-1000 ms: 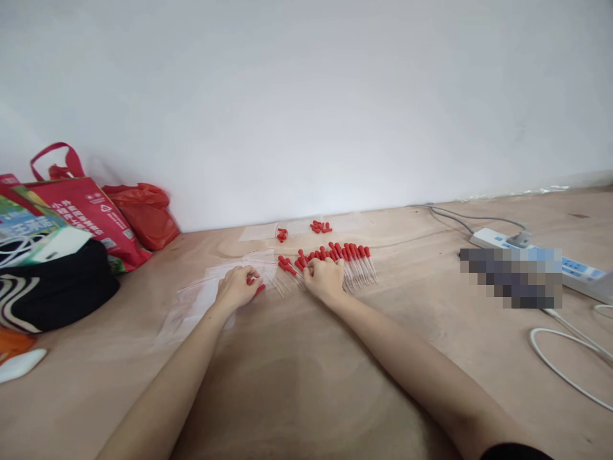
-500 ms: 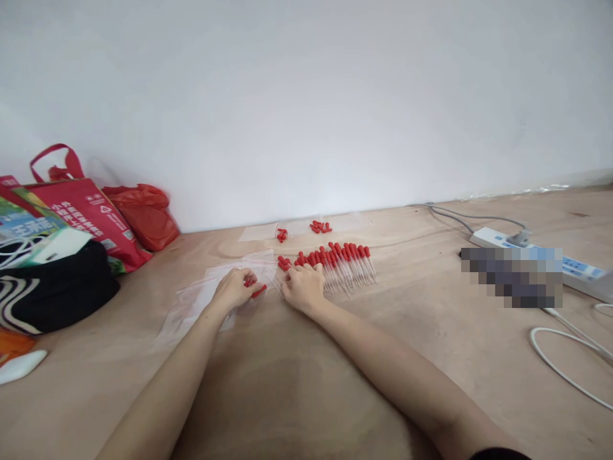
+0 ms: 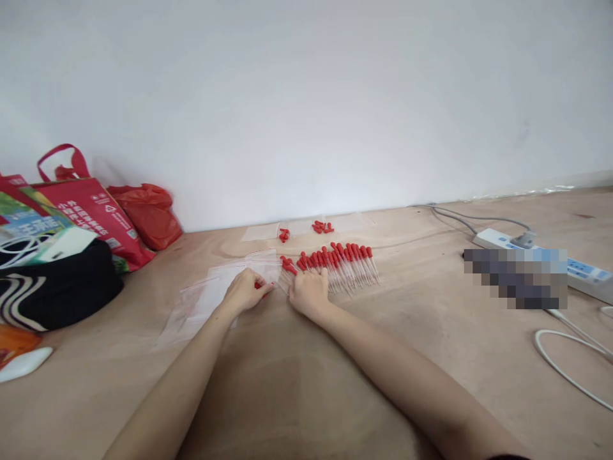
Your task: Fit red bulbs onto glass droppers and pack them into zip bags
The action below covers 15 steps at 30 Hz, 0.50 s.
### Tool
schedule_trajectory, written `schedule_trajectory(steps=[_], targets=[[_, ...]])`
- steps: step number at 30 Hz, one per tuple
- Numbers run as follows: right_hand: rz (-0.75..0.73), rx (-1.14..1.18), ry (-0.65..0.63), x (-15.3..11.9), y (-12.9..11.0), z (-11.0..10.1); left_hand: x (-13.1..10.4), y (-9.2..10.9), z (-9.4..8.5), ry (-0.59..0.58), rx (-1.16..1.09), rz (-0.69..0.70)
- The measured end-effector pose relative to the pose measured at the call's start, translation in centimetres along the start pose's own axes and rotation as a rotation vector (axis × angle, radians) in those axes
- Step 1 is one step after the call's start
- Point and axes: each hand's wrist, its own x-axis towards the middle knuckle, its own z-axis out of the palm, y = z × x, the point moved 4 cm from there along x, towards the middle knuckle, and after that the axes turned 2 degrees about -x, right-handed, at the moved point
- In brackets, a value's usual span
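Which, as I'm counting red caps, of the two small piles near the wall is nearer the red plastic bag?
The left pile; the right pile, more spread out, sits farther from that bag.

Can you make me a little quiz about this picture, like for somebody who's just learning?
1. True or false: the power strip lies to the left of the red-topped droppers.
2. Which is closer to the row of droppers?
A) left hand
B) right hand
3. Fill in the colour: the left hand holds a small thing that looks ___.

Key: 1. False, it lies to their right. 2. B. 3. Red.
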Motion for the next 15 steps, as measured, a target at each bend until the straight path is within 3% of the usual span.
schedule_trajectory(steps=[5, 9, 12, 15], targets=[[-0.045, 0.018, 0.066, -2.4, 3.1, -1.4, 0.1, 0.7, -0.2, 0.176, 0.030, 0.071], [-0.166, 0.036, 0.116, -5.1, 7.2, -2.1, -0.5, 2.6, 0.0, 0.319, -0.076, 0.240], [-0.260, 0.052, 0.147, -6.5, 10.2, -2.6, -1.5, 4.6, 1.2, 0.346, -0.194, 0.343], [-0.317, 0.069, 0.132, -7.1, 11.7, -3.0, -2.9, 6.6, 2.6, 0.368, -0.215, 0.462]])
